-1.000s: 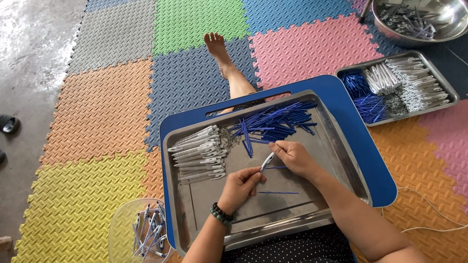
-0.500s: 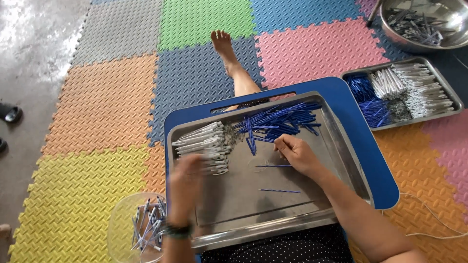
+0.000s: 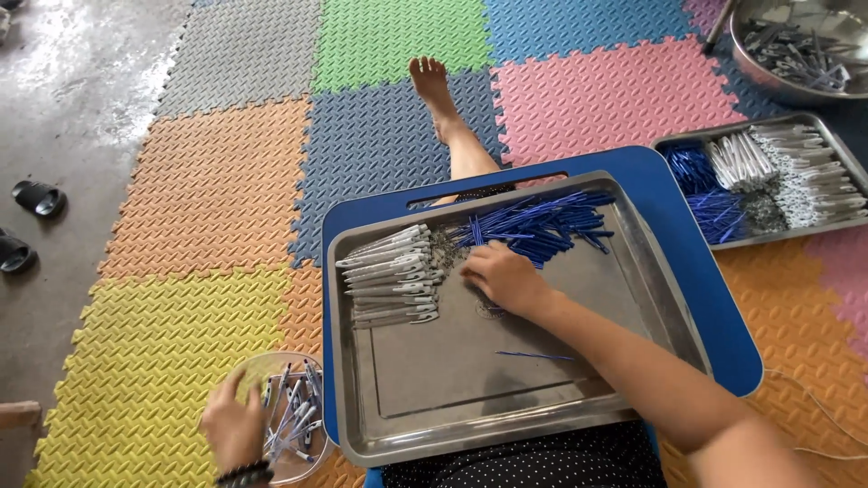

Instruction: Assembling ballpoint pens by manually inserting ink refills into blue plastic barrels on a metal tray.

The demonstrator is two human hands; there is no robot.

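Right hand [image 3: 506, 278], fingers curled, rests on the metal tray [image 3: 506, 398] at the near edge of the blue refill pile [image 3: 542, 224]; whether it grips a piece cannot be told. Left hand [image 3: 233, 425], fingers spread and loose, reaches into the clear bowl [image 3: 249, 370] of assembled pens [image 3: 291, 416] on the yellow mat, left of the tray. White pen barrels [image 3: 391, 276] lie stacked just left of the right hand. One loose refill [image 3: 535, 355] lies nearer. A blue board [image 3: 714, 298] carries the tray. Far right: a second tray [image 3: 796, 233] and steel basin [image 3: 768, 77].
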